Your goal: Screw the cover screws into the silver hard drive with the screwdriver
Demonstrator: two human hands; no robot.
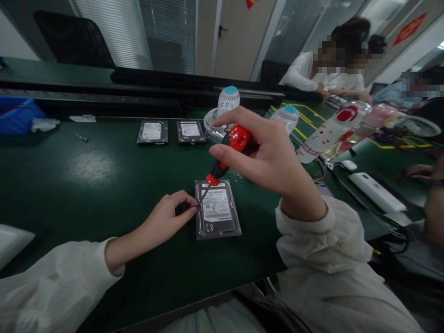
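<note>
A hard drive lies flat on the dark green table, label up, in front of me. My right hand is closed round the red and black handle of a screwdriver, whose thin shaft slants down to the drive's left edge. My left hand rests on the table beside that edge, fingers pinched at the screwdriver's tip; whether they hold a screw is too small to tell. Several tiny screws lie just behind the drive.
Two more hard drives lie further back. Small white fans and a plastic bottle stand to the right. A white remote-like device and cables lie at right. Other people sit across and beside me.
</note>
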